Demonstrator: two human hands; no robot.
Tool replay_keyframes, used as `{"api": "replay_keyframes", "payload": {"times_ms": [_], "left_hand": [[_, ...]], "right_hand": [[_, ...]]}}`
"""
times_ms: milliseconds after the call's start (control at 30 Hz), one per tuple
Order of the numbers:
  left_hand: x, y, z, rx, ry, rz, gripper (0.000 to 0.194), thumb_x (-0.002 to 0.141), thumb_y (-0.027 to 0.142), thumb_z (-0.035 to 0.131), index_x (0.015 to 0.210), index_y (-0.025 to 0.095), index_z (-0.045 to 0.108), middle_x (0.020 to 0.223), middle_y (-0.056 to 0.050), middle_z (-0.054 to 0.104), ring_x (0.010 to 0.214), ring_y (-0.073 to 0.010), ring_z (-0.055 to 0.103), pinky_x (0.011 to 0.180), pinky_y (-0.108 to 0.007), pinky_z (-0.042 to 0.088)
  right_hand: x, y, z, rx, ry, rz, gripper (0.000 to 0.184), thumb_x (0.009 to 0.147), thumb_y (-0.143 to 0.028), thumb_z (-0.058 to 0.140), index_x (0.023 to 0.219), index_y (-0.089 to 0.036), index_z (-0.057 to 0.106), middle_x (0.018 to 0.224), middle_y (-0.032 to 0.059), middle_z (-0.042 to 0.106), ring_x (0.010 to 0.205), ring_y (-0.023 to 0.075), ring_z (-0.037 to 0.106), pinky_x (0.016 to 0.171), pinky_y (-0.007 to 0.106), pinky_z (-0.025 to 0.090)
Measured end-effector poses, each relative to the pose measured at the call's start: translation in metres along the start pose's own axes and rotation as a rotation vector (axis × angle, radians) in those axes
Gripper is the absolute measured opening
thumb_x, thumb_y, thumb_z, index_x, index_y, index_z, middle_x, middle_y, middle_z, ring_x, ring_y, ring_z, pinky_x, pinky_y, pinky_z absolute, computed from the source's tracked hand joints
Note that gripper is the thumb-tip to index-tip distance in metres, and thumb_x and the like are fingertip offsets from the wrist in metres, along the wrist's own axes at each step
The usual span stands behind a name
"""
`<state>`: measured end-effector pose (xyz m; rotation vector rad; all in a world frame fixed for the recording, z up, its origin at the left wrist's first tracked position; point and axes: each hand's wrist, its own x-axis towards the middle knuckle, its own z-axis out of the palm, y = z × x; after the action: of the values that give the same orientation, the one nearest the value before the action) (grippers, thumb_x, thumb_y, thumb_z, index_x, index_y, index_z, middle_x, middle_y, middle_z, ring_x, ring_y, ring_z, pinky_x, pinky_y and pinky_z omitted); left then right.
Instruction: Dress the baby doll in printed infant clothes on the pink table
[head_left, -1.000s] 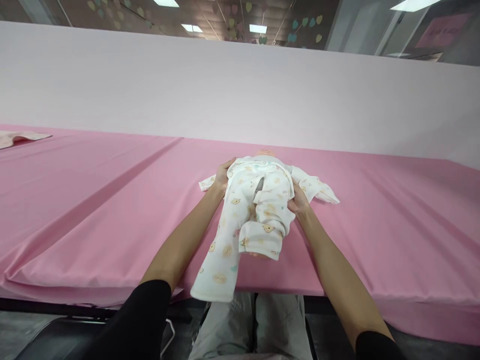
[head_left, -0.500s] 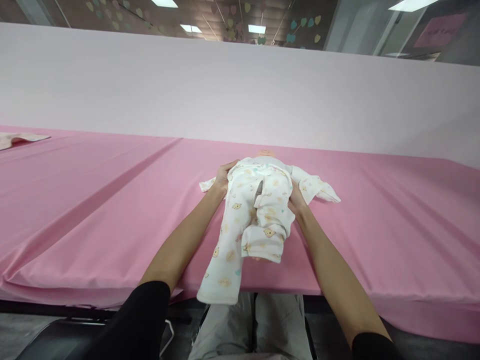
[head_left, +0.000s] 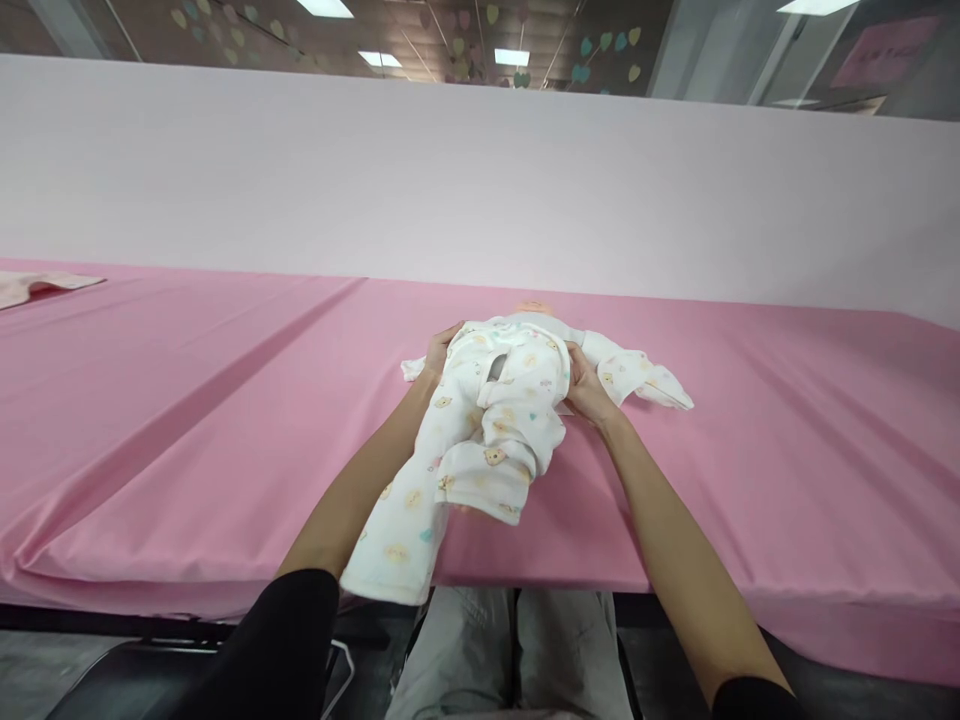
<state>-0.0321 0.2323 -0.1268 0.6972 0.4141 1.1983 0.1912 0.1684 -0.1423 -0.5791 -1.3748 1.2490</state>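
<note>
A baby doll lies on its back on the pink tablecloth, with only the top of its head showing past a white bear-print sleepsuit. My left hand grips the suit's left side, and my right hand pinches its right side. One suit leg reaches over the table's near edge, while the other is bunched up on the doll's body. The suit's sleeves spread out to both sides, the right one longer in view.
A tall pale pink backdrop runs behind the table. A folded pink cloth lies at the far left. My legs in grey trousers sit below the near edge, beside a black chair.
The suit's legs have swung left, the long one now further left over the table edge. My right hand has moved inward and up onto the suit.
</note>
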Motion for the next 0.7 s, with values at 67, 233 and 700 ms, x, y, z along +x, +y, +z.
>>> {"api": "replay_keyframes", "payload": {"times_ms": [67,233,700], "left_hand": [[-0.001,0.001,0.001,0.008,0.009,-0.006,0.027,0.082,0.026,0.050,0.059,0.014,0.058,0.052,-0.002,0.054,0.058,-0.0175,0.058,0.070,-0.032,0.048],[-0.002,-0.001,0.002,-0.007,0.007,-0.042,0.028,0.082,0.027,0.049,0.058,0.015,0.056,0.054,-0.002,0.054,0.058,-0.0172,0.058,0.071,-0.032,0.047],[0.004,-0.011,-0.004,-0.075,0.026,-0.106,0.018,0.071,0.019,0.060,0.055,0.017,0.055,0.048,0.000,0.056,0.048,-0.0143,0.056,0.065,-0.030,0.050]], "right_hand": [[0.001,-0.001,0.001,-0.083,0.028,-0.006,0.062,0.053,-0.003,0.071,0.106,-0.027,0.050,0.091,-0.0037,0.064,0.085,0.0155,0.060,0.065,0.022,0.050],[-0.001,0.000,0.000,-0.170,0.005,-0.014,0.052,0.056,-0.005,0.069,0.099,-0.026,0.049,0.083,-0.0057,0.059,0.070,0.0108,0.053,0.056,0.018,0.044],[-0.004,0.034,-0.006,-0.350,0.316,-0.014,0.033,0.056,-0.013,0.072,0.079,-0.025,0.050,0.080,-0.0028,0.051,0.078,0.0166,0.047,0.078,0.031,0.044]]}}
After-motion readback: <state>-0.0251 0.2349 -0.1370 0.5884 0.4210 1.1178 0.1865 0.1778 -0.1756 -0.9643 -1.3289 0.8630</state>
